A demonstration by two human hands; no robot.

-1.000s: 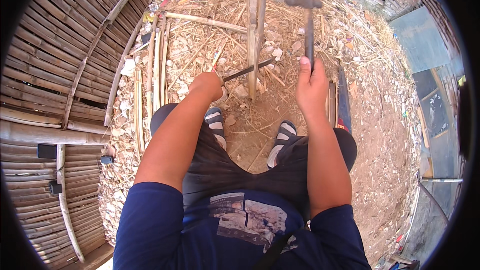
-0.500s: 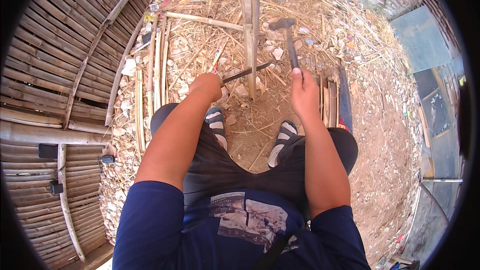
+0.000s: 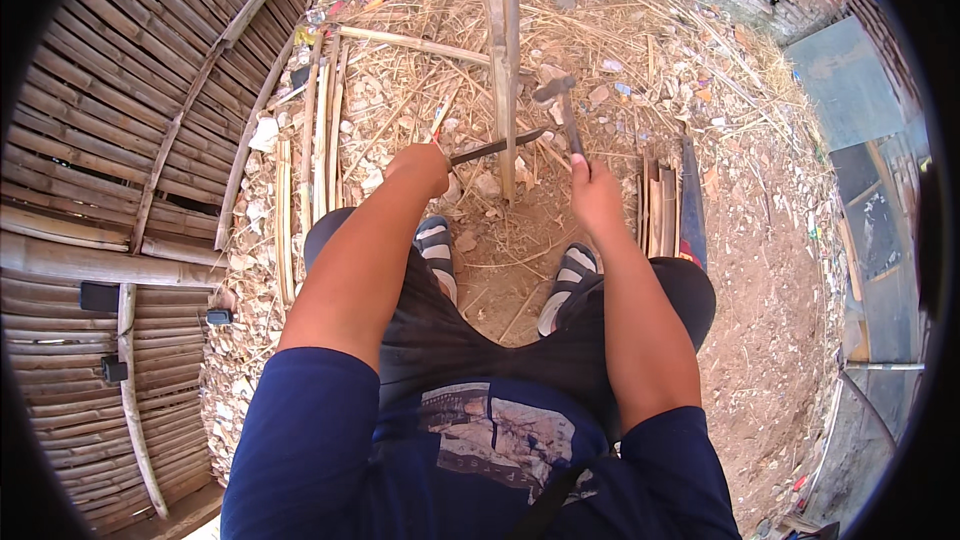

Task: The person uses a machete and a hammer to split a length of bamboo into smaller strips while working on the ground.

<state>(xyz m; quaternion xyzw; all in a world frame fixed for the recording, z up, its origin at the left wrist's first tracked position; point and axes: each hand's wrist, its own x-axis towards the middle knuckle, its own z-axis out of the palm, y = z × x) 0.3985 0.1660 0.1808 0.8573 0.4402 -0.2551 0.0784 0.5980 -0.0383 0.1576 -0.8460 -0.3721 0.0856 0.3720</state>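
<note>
An upright bamboo pole [image 3: 499, 50] stands in the dirt in front of my feet. My left hand [image 3: 420, 166] grips the handle of a dark blade [image 3: 497, 145], which lies across the pole near its lower part. My right hand [image 3: 594, 195] is closed around the handle of a hammer [image 3: 560, 105]; its head sits just right of the pole, close above the blade's tip. My sandalled feet [image 3: 566, 280] rest on the ground below.
Split bamboo strips [image 3: 318, 140] lie on the left, and more strips [image 3: 661, 210] lie on the right beside a blue board. A woven bamboo wall [image 3: 120, 140] fills the left side. Straw and chips litter the ground.
My right hand has brought the hammer down from high up beside the pole to just above the blade's tip. The left hand and blade have stayed in place.
</note>
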